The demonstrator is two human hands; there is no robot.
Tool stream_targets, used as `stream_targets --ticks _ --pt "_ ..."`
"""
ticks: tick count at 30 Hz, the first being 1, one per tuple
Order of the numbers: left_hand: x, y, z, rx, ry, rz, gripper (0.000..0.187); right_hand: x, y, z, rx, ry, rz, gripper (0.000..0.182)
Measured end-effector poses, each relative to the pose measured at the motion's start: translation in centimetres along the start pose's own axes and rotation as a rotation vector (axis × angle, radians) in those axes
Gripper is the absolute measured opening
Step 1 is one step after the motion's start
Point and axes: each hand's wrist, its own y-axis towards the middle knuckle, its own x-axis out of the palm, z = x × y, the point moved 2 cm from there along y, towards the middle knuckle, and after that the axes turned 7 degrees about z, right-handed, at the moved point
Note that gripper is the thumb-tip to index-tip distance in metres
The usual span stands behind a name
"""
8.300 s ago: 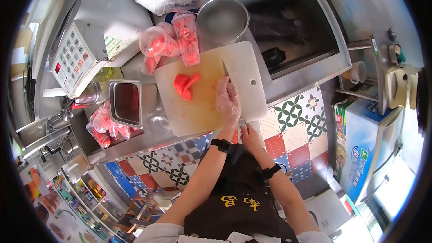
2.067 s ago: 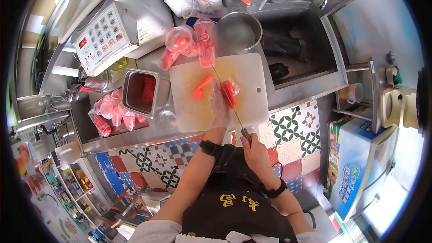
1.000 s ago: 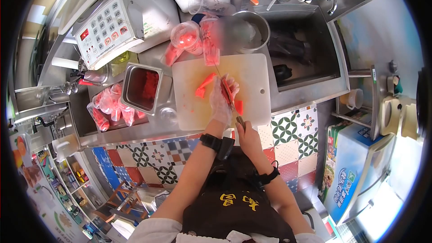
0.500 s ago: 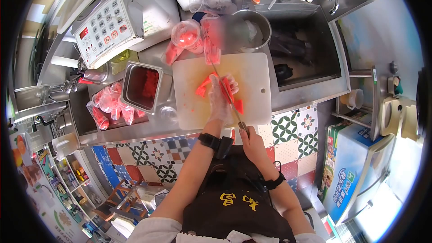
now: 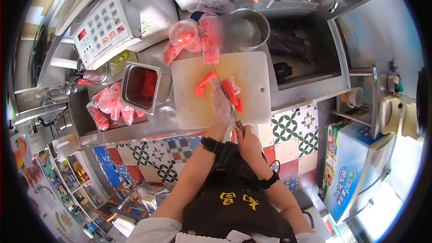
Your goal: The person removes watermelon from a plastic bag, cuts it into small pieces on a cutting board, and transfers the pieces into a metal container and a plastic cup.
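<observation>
My left hand [image 5: 220, 104], in a clear plastic glove, is wrapped round a piece of red fruit flesh [image 5: 230, 92] that looks like watermelon. Its fingertips show on the piece's far right side. My right hand [image 5: 248, 141], bare, grips the handle of a long knife [image 5: 240, 127] at the near edge of the white cutting board [image 5: 189, 108]. The blade runs up and left alongside the held piece, its tip near a cup. A loose red strip [image 5: 205, 83] lies left of my left hand, and a smaller chunk [image 5: 239, 105] sits right of the blade.
Cups of red fruit [image 5: 183, 34] stand behind the board, beside a metal pot [image 5: 261, 29]. Left are a steel container [image 5: 128, 85] with red pieces and several filled cups [image 5: 108, 101]. A sink [image 5: 315, 76] lies right; a keypad machine [image 5: 105, 29] stands back left.
My right hand and the knife handle have shifted slightly left and toward my body. My left hand stays at the fruit, with its fingers now less visible.
</observation>
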Motion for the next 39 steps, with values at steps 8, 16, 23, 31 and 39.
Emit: stream_targets --ticks 8,16,23,31,39 --pt "-0.1 -1.1 0.5 -0.034 0.086 0.112 0.055 0.6 0.9 0.9 0.03 0.064 -0.063 0.035" --pt "-2.1 0.5 -0.2 -0.051 0.082 0.114 0.044 -0.7 -0.6 0.4 -0.004 0.303 -0.013 0.031" --pt "-5.1 3.4 0.7 0.316 1.065 -0.093 0.046 -1.8 0.2 7.1 0.074 0.215 0.09 0.033" --pt "-2.2 -2.2 4.8 0.696 1.536 -0.142 0.046 -1.2 -0.1 13.0 0.13 0.171 0.083 0.037" --pt "-2.7 -4.5 -1.6 0.899 1.949 -0.462 0.042 -0.9 -0.4 12.3 0.137 0.144 0.038 0.038"
